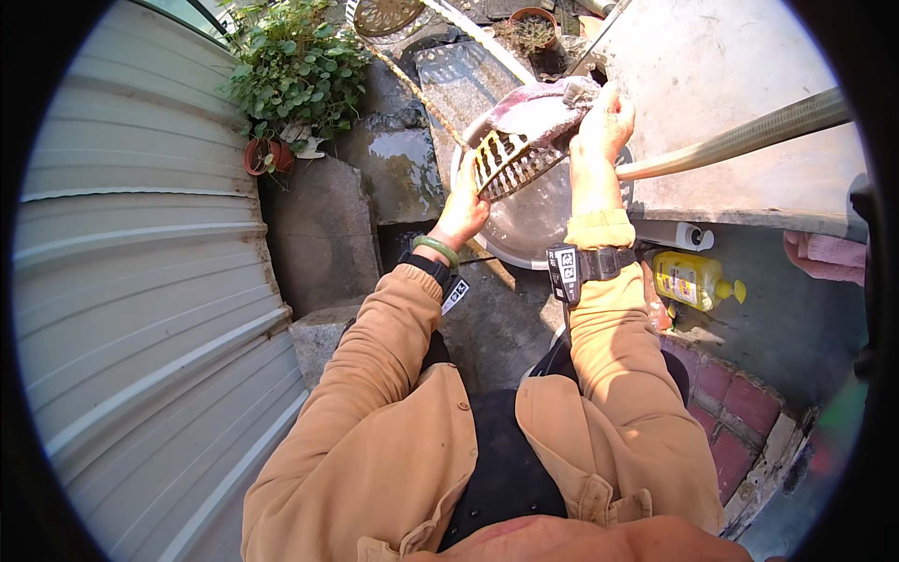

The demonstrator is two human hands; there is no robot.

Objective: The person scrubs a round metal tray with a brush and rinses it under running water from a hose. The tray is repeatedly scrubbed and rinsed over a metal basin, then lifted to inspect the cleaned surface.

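Note:
My left hand (466,202) grips the near left edge of a slotted rack (503,166), which is tilted and stained yellow-brown along its bars. In my right hand (605,125) is a bunched, wet-looking pink and grey cloth (541,105), lying against the rack's far side. Both things are above a round, greyish basin (528,228) standing on the ground. The rack and my hands hide part of the basin. Where exactly the cloth touches the rack is hard to tell.
A ribbed hose (737,140) crosses a pale slab (730,63) towards the basin. Rusty rod (418,95) and white rod (484,38) slant beyond it. A yellow pump bottle (688,281) lies right, near a pink towel (832,256). Corrugated metal wall (154,281) and leafy plant (295,77) stand left.

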